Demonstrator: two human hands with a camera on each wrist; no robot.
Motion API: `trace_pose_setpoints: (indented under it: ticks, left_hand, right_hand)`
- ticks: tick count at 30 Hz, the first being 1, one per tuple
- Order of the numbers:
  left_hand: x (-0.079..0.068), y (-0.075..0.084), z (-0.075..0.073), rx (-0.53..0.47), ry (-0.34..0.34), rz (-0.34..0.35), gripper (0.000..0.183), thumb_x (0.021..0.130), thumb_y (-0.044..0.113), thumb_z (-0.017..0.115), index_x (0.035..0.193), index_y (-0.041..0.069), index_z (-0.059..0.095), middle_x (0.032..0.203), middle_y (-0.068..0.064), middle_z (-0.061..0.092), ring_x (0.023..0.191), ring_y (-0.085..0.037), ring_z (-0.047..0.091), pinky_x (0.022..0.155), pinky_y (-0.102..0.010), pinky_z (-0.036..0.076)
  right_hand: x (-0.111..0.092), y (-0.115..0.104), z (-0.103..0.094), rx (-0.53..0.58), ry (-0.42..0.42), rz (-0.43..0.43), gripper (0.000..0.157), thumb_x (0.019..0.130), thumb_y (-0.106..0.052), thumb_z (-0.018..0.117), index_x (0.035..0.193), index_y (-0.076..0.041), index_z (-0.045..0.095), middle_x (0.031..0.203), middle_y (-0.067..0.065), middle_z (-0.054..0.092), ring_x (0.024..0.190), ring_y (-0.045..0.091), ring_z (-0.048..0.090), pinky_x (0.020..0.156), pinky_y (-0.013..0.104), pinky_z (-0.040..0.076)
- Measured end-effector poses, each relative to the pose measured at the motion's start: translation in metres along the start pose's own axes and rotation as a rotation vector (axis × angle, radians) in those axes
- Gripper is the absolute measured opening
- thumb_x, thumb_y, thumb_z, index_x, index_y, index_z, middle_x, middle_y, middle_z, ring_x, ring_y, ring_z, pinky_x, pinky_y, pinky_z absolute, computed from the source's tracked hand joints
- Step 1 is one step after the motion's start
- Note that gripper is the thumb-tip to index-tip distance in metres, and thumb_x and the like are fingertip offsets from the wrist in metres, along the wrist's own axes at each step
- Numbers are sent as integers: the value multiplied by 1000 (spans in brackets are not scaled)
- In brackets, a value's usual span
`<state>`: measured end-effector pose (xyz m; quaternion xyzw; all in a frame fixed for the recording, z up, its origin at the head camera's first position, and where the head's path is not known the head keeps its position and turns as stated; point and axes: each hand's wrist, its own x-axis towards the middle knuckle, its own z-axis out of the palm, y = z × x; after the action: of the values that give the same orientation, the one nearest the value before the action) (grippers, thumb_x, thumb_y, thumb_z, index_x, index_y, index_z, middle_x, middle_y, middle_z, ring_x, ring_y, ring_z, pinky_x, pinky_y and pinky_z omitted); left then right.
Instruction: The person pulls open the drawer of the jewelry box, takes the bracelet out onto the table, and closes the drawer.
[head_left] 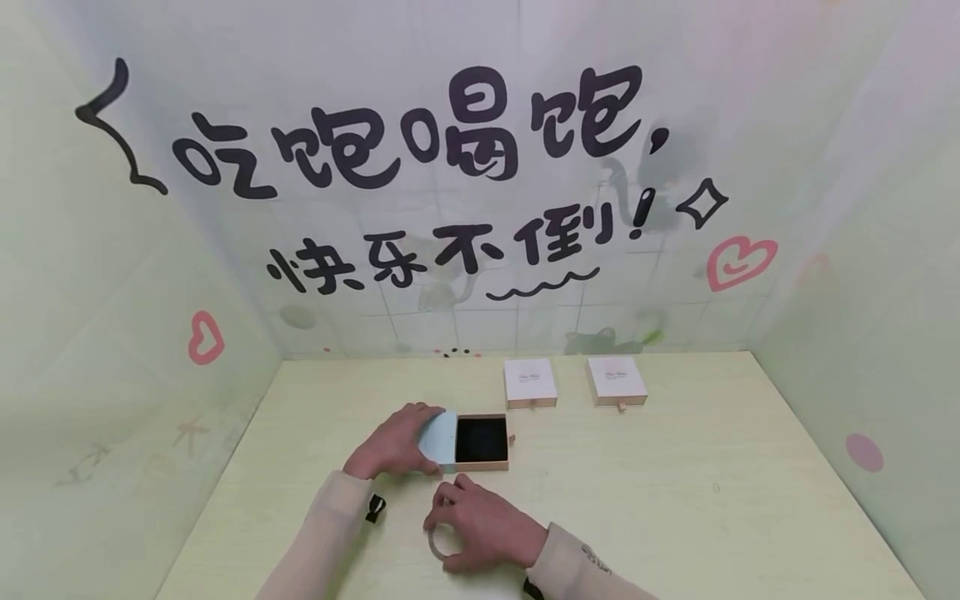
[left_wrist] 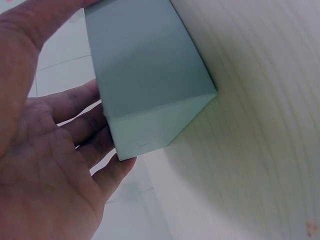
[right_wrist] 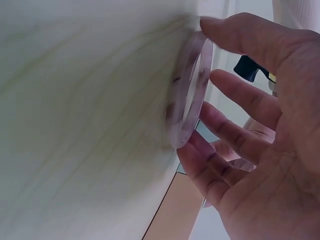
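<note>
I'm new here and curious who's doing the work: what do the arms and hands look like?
They're a person's. The left hand and right hand are ungloved. The left sleeve and right sleeve are pale cream; the right one bears a dark marking near its end. A small black piece shows by each sleeve's end.

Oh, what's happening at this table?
A person is handling a small drawer-style box and a bangle. The left hand grips the box's pale blue-green sleeve, with the black-lined drawer slid out to the right. The right hand holds a pale, translucent bangle by its rim, on the person's side of the box; it isn't in the drawer. Farther back stand two closed white-topped boxes, neither being touched.
</note>
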<state>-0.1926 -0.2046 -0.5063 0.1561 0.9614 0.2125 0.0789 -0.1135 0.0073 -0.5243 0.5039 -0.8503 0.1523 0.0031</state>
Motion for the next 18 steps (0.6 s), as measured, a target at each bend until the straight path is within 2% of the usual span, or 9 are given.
trace_pose_setpoints:
  ticks: [7, 13, 18]
  left_hand:
    - [-1, 1, 0, -4, 2, -4, 93, 62, 31, 98, 144, 13, 56, 134, -8, 60, 109, -25, 57, 87, -45, 54]
    - [0, 0, 1, 3, 9, -5, 91, 64, 29, 97, 144, 14, 56, 132, -7, 61, 110, -23, 57, 88, -44, 53]
    - [1, -2, 3, -8, 19, 2, 90, 64, 28, 98, 143, 13, 56, 131, -7, 62, 111, -25, 57, 89, -46, 53]
  right_hand:
    - [-3, 3, -5, 13, 39, -32, 41, 80, -48, 83, 114, -29, 73, 127, -9, 65, 117, 12, 54, 100, 20, 46]
    - [-3, 8, -8, -24, 87, -84, 47, 80, -52, 82, 119, -27, 72, 132, -7, 67, 132, 16, 55, 117, 40, 40]
    - [-3, 14, -13, 13, 91, -79, 50, 82, -49, 80, 125, -26, 69, 137, -4, 65, 138, 16, 52, 120, 59, 32]
